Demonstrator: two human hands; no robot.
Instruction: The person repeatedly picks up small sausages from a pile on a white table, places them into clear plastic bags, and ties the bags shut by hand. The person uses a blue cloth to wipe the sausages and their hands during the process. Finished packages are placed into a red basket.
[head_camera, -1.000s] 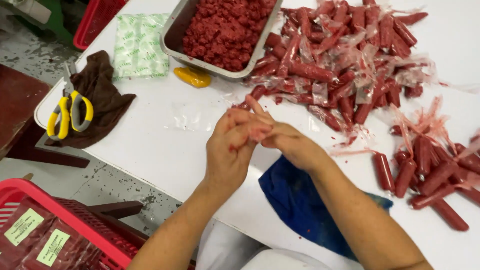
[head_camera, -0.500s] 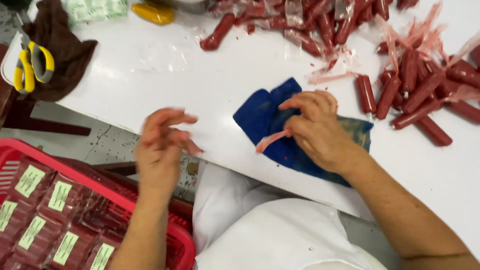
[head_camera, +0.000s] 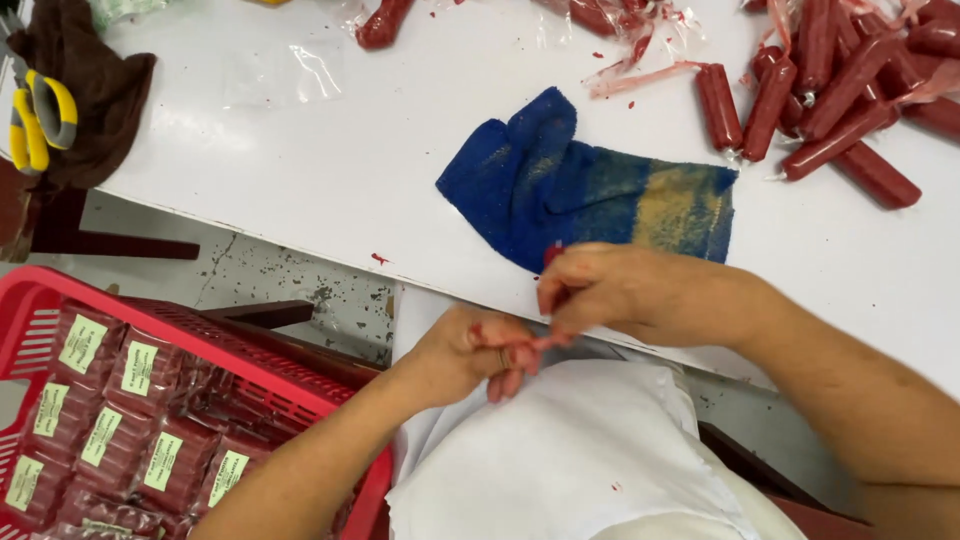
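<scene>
We see both hands meeting just below the near edge of the white surface (head_camera: 300, 170), above the white apron (head_camera: 580, 460). Between them runs a thin pink strip of casing (head_camera: 548, 341), which looks like peeled plastic skin. The left hand (head_camera: 470, 352) has its fingers curled, and the tips seem to pinch one end of the strip. The right hand (head_camera: 610, 292) is closed with fingertips together on the other end, just in front of the blue towel (head_camera: 590, 195).

We judge the strip to be very light, soft and limp, probably a little greasy and slippery, and easy to tear. It is best held by the ends with the fingertips, as a flat grip would let it slide. It is pale pink, narrow and slightly translucent, with a redder bit near the right hand.

On the surface, at the far right, lie dark red sausages (head_camera: 800, 110) in tight clear wrapping, with loose shreds of casing near them. At the far left we see yellow-handled scissors (head_camera: 35, 120) on a brown cloth (head_camera: 95, 80). Lower left stands a red basket (head_camera: 250, 370) with labelled packs (head_camera: 120, 420) inside.
</scene>
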